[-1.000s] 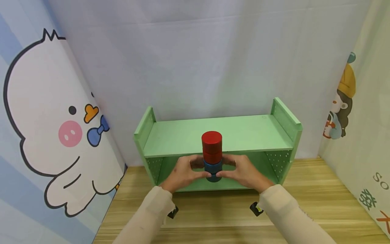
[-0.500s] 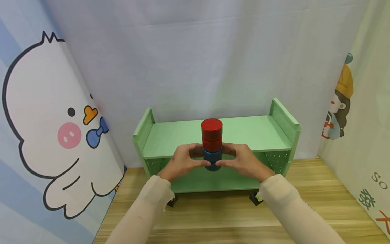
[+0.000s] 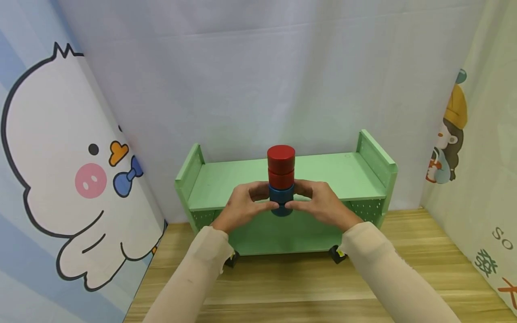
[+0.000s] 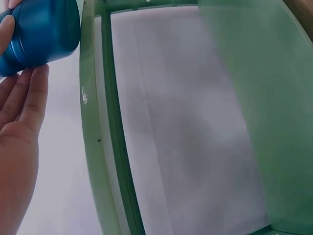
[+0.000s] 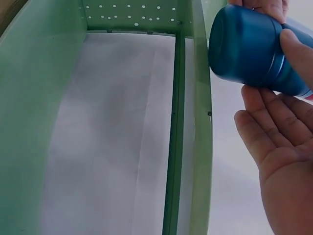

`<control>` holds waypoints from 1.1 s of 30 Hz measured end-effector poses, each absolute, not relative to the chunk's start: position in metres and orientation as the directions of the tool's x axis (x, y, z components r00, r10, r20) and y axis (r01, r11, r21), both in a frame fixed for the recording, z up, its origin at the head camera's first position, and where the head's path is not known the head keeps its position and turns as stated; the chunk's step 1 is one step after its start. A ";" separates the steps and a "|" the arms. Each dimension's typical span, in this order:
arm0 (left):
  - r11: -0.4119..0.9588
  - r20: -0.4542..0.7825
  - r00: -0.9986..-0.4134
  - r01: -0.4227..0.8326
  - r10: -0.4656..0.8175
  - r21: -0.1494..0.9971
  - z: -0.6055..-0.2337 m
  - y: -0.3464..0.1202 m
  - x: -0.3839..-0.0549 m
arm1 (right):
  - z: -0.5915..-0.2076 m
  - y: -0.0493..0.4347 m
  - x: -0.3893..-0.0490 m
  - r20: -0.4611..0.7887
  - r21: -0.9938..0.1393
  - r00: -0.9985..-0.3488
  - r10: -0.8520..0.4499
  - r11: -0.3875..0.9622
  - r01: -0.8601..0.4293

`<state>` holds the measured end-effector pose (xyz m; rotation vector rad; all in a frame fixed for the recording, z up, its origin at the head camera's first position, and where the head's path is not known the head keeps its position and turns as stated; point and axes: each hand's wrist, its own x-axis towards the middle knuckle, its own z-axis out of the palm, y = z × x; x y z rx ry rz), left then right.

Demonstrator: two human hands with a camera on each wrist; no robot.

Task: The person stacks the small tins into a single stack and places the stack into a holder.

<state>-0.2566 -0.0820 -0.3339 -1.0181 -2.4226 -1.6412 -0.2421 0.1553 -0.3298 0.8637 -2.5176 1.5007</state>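
A red canister point(image 3: 281, 166) stands upright on a blue canister point(image 3: 281, 197), both with a seam round them. My left hand point(image 3: 244, 204) holds the blue canister from the left, thumb in front and fingers round the side. From the right my right hand point(image 3: 319, 202) grips the same canister in mirror fashion. In the left wrist view the blue canister point(image 4: 46, 34) appears beside the shelf's edge; the right wrist view shows the blue canister point(image 5: 252, 46) with fingers and thumb on it. The stack is in the air before the green shelf point(image 3: 226, 179).
The shelf has a top board between two raised side panels and a lower compartment beneath. It stands on a wooden table point(image 3: 282, 287). A pale curtain point(image 3: 258, 89) hangs behind, with printed cloths at left and right. Small black pieces point(image 3: 337, 254) show by the sleeves.
Both hands have raised the two stacked canisters, from in front of the lower compartment to about the height of the top board's front edge. The grip looks the same.
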 end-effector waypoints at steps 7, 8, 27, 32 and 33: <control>0.234 0.365 -0.804 0.511 0.469 0.827 -0.332 -0.081 -0.261 | -0.328 0.154 -0.249 0.352 -0.770 -0.835 -0.424 0.377 -0.515; 0.241 0.363 -0.808 0.509 0.465 0.826 -0.332 -0.080 -0.262 | -0.328 0.154 -0.250 0.348 -0.773 -0.836 -0.424 0.375 -0.512; 0.357 0.350 -0.866 0.473 0.357 0.806 -0.328 -0.067 -0.273 | -0.325 0.148 -0.268 0.342 -0.773 -0.855 -0.390 0.400 -0.492; 0.367 0.339 -0.884 0.447 0.322 0.816 -0.329 -0.063 -0.274 | -0.327 0.146 -0.272 0.360 -0.767 -0.853 -0.379 0.401 -0.502; 0.366 0.336 -0.887 0.441 0.316 0.819 -0.329 -0.062 -0.275 | -0.327 0.145 -0.272 0.361 -0.766 -0.853 -0.376 0.403 -0.501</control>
